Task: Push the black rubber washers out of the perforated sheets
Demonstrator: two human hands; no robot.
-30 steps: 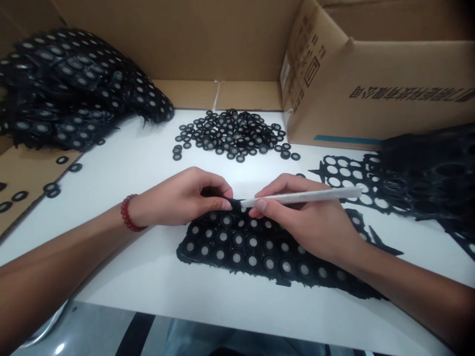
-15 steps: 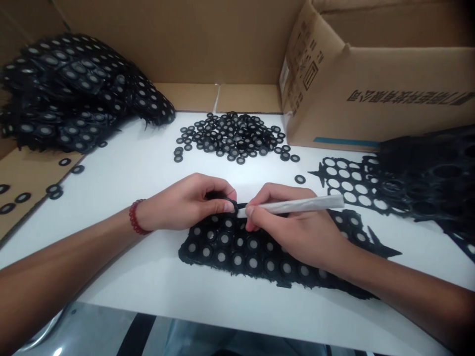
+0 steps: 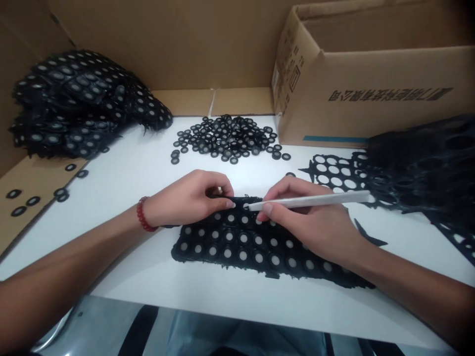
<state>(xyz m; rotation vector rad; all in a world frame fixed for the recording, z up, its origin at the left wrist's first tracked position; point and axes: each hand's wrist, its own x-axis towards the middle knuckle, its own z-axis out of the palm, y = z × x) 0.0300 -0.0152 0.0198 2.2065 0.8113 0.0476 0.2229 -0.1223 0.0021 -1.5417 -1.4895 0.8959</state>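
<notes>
A black rubber sheet (image 3: 245, 247) studded with round rings lies on the white table in front of me. My left hand (image 3: 189, 198), with a red bead bracelet on the wrist, pinches the sheet's far edge between thumb and fingers. My right hand (image 3: 315, 225) rests on the sheet and holds a thin white stick (image 3: 315, 200) like a pen. The stick's tip touches the sheet's top row, right beside my left fingertips.
A heap of loose black rings (image 3: 230, 138) lies further back. A pile of ring-filled sheets (image 3: 77, 99) sits at the left. Emptied black sheets with holes (image 3: 408, 168) lie at the right, before an open cardboard box (image 3: 371, 89). Cardboard walls close the back.
The view has tilted, so everything sits a little lower and to the left. My hands stay at the sheet's top edge, and the stick's tip has shifted slightly right along the row.
</notes>
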